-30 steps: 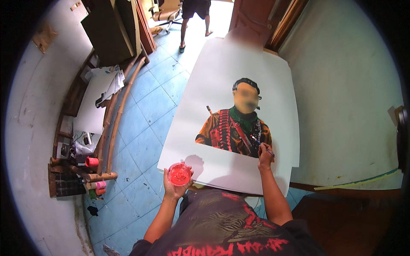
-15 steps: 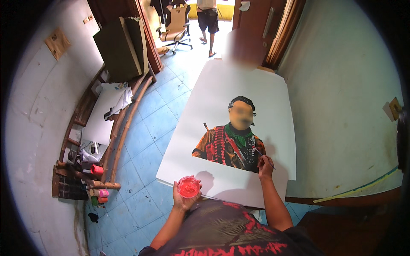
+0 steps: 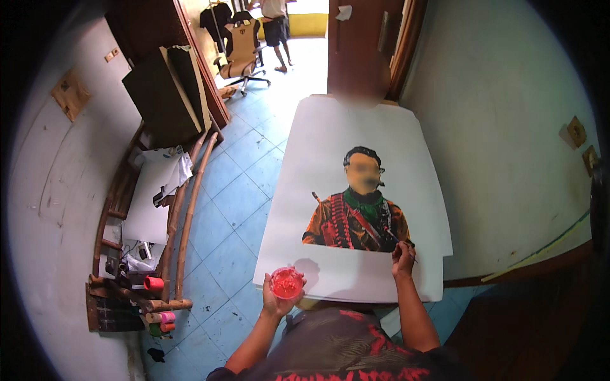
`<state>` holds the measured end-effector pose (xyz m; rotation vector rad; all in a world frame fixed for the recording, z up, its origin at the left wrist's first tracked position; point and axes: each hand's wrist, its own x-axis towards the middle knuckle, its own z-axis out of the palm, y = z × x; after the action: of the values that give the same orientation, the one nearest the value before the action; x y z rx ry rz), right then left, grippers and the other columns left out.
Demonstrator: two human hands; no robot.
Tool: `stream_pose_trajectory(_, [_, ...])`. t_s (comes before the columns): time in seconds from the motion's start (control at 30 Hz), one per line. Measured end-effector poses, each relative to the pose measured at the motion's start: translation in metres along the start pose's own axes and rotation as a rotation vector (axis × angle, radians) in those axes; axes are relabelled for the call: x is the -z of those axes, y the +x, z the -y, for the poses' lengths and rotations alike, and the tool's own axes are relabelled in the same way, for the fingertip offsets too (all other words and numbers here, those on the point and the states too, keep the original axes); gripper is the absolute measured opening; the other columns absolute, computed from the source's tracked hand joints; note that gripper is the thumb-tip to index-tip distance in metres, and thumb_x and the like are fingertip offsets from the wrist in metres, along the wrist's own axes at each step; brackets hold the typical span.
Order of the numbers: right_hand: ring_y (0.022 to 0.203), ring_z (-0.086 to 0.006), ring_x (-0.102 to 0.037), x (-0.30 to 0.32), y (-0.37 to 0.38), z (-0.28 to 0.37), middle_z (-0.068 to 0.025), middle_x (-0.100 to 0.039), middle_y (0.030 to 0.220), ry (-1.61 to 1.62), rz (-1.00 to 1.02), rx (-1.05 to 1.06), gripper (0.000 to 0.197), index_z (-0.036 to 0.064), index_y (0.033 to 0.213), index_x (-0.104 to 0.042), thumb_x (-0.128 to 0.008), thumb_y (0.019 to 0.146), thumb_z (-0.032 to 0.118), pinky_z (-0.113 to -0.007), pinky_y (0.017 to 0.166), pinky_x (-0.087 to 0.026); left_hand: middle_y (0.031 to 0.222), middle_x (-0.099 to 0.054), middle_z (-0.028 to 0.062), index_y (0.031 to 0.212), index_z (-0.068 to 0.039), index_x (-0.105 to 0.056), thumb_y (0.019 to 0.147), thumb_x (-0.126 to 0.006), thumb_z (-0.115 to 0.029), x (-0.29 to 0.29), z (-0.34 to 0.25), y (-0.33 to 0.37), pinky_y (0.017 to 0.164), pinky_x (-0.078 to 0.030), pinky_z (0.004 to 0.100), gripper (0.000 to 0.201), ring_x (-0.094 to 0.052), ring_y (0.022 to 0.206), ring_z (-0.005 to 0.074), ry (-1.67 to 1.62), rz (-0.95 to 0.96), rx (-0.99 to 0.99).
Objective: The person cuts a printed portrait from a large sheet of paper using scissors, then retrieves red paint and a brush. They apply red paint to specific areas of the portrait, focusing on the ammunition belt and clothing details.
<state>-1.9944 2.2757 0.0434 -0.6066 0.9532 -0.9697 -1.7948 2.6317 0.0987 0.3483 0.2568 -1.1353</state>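
A large white canvas (image 3: 356, 133) lies before me, leaning toward the far wall, with a painted half-figure in orange, red and green (image 3: 356, 219) on its lower part. My right hand (image 3: 403, 259) grips a thin brush (image 3: 399, 242) whose tip touches the figure's lower right edge. My left hand (image 3: 278, 297) holds a small round cup of red paint (image 3: 286, 282) at the canvas's lower left corner.
Blue floor tiles (image 3: 222, 209) run along the left. A bamboo rack (image 3: 181, 216) with papers, jars and red and pink paint pots (image 3: 154, 283) lines the left wall. An office chair (image 3: 240, 51) and a standing person (image 3: 276, 25) are by the far doorway.
The view has tilted up, so the doorway and chair show more. My left hand with the red cup and my right hand with the brush keep their places on the canvas.
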Motion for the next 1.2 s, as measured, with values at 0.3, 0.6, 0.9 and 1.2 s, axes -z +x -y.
stream_pose_trajectory(0.3, [0.067,-0.0062,-0.062,-0.005,-0.017,0.003,0.0030,-0.066,0.077,0.002,0.013,0.024,0.009,0.0147,0.092,-0.061,-0.068,0.088,0.011,-0.021,0.059,-0.051,0.128,-0.055,0.0212,0.140,-0.009,-0.042,0.094,-0.033,-0.068,0.005,-0.023,-0.001,0.086,-0.054,0.0500,0.076,-0.056,0.115,0.0367,-0.024,0.014,0.036])
stream_pose_trajectory(0.6, [0.067,-0.0035,-0.060,-0.021,-0.008,0.013,0.0048,-0.064,0.078,-0.191,0.041,0.018,0.007,0.0154,0.091,-0.059,-0.065,0.089,0.012,-0.019,0.062,-0.049,0.128,-0.055,0.0209,0.138,-0.009,-0.044,0.093,-0.035,-0.069,0.013,-0.022,0.001,0.087,-0.053,0.0474,0.075,-0.056,0.115,0.0365,-0.060,0.031,-0.033])
stream_pose_trajectory(0.9, [0.067,-0.0062,-0.060,-0.025,-0.003,0.008,0.0034,-0.064,0.078,-0.123,0.023,0.021,0.008,0.0134,0.094,-0.060,-0.066,0.089,0.012,-0.021,0.061,-0.052,0.127,-0.055,0.0221,0.139,-0.009,-0.044,0.094,-0.033,-0.066,0.019,-0.023,-0.001,0.086,-0.053,0.0530,0.074,-0.055,0.115,0.0373,-0.098,-0.031,-0.026])
stream_pose_trajectory(1.2, [0.070,-0.0039,-0.062,-0.013,0.003,-0.014,0.0057,-0.065,0.078,-0.105,0.004,-0.014,0.010,0.0169,0.092,-0.061,-0.068,0.088,0.012,-0.020,0.064,-0.049,0.127,-0.056,0.0202,0.141,-0.009,-0.043,0.093,-0.034,-0.068,0.015,-0.035,0.001,0.087,-0.052,0.0511,0.077,-0.055,0.116,0.0360,-0.010,-0.041,-0.069])
